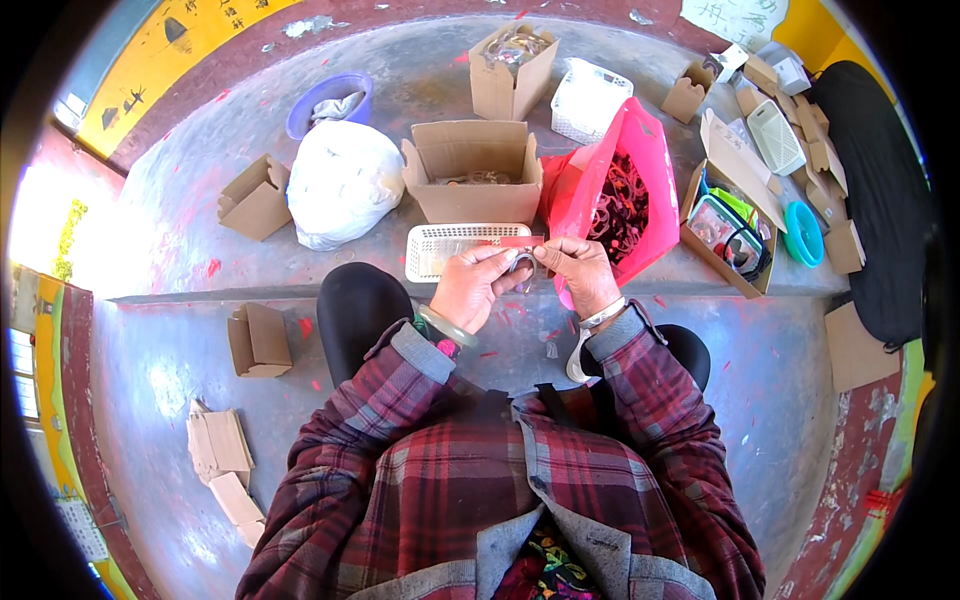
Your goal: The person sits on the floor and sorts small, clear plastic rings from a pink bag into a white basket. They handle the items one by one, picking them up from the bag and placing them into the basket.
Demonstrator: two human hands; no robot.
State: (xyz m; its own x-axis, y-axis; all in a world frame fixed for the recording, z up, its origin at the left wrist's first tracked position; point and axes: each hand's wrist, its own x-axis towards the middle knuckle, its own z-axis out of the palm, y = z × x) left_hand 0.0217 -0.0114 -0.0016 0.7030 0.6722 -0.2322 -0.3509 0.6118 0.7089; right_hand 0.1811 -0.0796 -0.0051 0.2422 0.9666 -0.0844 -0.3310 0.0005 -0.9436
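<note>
Both hands meet in front of me above the step, over the right end of a low white plastic basket (440, 255). My left hand (468, 290) is closed, thumb and finger pinching a narrow red strip (520, 241), which looks like a paper or plastic tag. My right hand (590, 280) pinches the other end of the strip. A small pale loop (523, 262) hangs just under it between the fingers; its kind is too small to make out. Right of my hands stands an open pink plastic bag (655, 200) filled with dark red and black loops (620, 205).
Behind the basket is an open cardboard box (470, 205), with a stuffed white sack (343, 185) to its left. Another box (510, 85) and a white basket (592, 95) stand farther back. A carton of mixed items (735, 235) sits right. Flattened cardboard (220, 445) lies lower left.
</note>
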